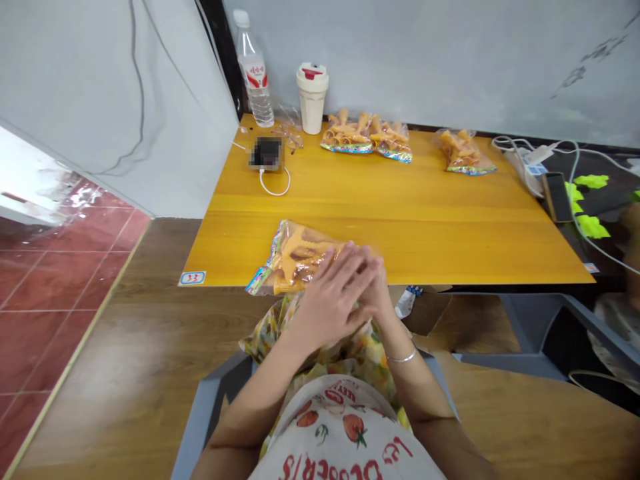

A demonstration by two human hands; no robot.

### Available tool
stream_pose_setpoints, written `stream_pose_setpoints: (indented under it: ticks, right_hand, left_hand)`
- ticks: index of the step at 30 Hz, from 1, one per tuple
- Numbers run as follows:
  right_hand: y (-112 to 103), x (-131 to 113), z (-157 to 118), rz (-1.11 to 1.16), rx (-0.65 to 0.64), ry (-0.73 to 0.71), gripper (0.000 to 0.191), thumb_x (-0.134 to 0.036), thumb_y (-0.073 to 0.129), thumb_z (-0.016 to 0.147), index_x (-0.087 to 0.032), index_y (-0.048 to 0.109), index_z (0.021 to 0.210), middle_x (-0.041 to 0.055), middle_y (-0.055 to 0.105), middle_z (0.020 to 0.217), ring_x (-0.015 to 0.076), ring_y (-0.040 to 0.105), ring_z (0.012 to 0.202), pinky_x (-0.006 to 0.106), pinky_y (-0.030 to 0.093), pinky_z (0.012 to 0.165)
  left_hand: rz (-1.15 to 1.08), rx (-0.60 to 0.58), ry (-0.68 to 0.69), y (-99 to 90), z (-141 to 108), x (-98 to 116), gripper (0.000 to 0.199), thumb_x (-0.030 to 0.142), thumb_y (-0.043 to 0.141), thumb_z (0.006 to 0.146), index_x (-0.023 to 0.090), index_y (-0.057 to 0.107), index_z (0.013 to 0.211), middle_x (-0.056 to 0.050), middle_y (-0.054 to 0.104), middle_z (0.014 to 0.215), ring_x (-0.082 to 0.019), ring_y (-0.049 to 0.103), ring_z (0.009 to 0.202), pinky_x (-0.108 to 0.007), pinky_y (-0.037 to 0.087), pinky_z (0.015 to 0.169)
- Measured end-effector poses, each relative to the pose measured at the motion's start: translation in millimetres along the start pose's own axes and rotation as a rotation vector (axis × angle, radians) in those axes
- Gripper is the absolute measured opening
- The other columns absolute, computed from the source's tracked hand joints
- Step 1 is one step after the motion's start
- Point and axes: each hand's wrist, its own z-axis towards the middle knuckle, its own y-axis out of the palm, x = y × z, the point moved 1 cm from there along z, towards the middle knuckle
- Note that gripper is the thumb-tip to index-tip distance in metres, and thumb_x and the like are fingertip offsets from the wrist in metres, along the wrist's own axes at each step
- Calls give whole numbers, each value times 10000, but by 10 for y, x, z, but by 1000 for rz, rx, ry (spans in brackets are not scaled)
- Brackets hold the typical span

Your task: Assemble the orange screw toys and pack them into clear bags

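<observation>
A clear plastic bag (295, 259) of orange foot-shaped pieces with a colourful printed strip lies at the front edge of the yellow wooden table (425, 207). My left hand (330, 300) rests across my right hand (377, 290), palms close together. Their fingers overlap the bag's right end. I cannot tell whether either hand grips the bag. A bracelet circles my right wrist. Farther back stand several similar bags (367, 137) of orange pieces, out of reach of my fingers.
A water bottle (256, 70), a cream lidded cup (313, 99) and a blurred device (267, 152) on a white cable stand at the table's back. To the right lie a phone (557, 197), a power strip (525, 163) and cables. Cardboard (427, 310) sits below the table edge.
</observation>
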Motion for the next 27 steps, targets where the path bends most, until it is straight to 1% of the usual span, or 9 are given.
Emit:
stream_pose_setpoints:
  ticks: [2, 5, 8, 11, 15, 18, 21, 23, 27]
  right_hand:
    - [-74, -4, 100, -75, 9, -14, 347, -526, 670, 856, -231, 674, 1038, 81, 717, 961, 225, 681, 834, 346, 527, 701]
    - [-116, -30, 179, -158, -36, -31, 380, -524, 637, 885, -238, 642, 1135, 23, 715, 839, 154, 605, 622, 293, 474, 599]
    - [-97, -23, 234, -198, -108, -26, 365, -525, 556, 939, -258, 670, 1160, 12, 703, 762, 175, 625, 649, 303, 474, 633]
    - [-64, 13, 292, -330, -167, -5, 411, -558, 471, 972, -244, 732, 921, 27, 687, 719, 193, 631, 688, 306, 456, 657]
    - [-48, 44, 327, -491, -224, 51, 601, -610, 363, 993, -213, 688, 682, 17, 627, 604, 160, 575, 600, 268, 379, 594]
    - [-108, 23, 285, -501, -235, 55, 580, -614, 376, 988, -217, 722, 745, 19, 658, 636, 161, 594, 618, 254, 373, 591]
    - [-260, -37, 165, -424, -242, 53, 482, -585, 425, 985, -233, 754, 960, 24, 718, 749, 175, 629, 656, 265, 428, 636]
    - [-382, -85, 42, -316, -354, 69, 506, -576, 391, 1003, -222, 751, 957, 17, 707, 695, 166, 621, 610, 273, 457, 653]
    - [-553, -140, -227, -104, -679, 100, 611, -590, 299, 1024, -209, 730, 819, 9, 674, 600, 153, 617, 582, 268, 480, 662]
  left_hand:
    - [34, 32, -92, -35, -60, -161, 692, 525, 426, 991, 146, 308, 1558, -159, 413, 1578, -301, 282, 1524, -530, 231, 1254]
    - [97, 68, -224, -44, -165, -399, 667, 482, 396, 1012, 148, 263, 1574, -158, 437, 1563, -300, 330, 1503, -534, 238, 1246]
    - [121, 71, -269, -37, -250, -522, 643, 460, 395, 1018, 157, 270, 1571, -151, 455, 1552, -293, 356, 1490, -533, 243, 1243]
    - [120, 76, -274, -40, -299, -539, 624, 455, 385, 1022, 165, 285, 1565, -144, 463, 1548, -277, 345, 1498, -522, 236, 1249]
    - [139, 73, -282, -18, -323, -536, 626, 461, 397, 1017, 168, 303, 1562, -140, 465, 1547, -288, 338, 1500, -530, 235, 1248]
    - [202, 8, -322, 10, -318, -545, 625, 490, 426, 1001, 173, 377, 1537, -141, 444, 1561, -353, 313, 1502, -591, 232, 1228]
    - [248, -77, -376, 5, -294, -543, 614, 523, 456, 980, 215, 440, 1510, -120, 400, 1591, -425, 268, 1502, -674, 239, 1184]
    - [253, -107, -400, -14, -271, -539, 607, 536, 468, 970, 258, 445, 1509, -99, 393, 1599, -442, 262, 1499, -704, 250, 1161]
    - [276, -125, -441, -14, -230, -550, 605, 551, 460, 967, 291, 436, 1513, -82, 395, 1601, -456, 280, 1482, -715, 274, 1141]
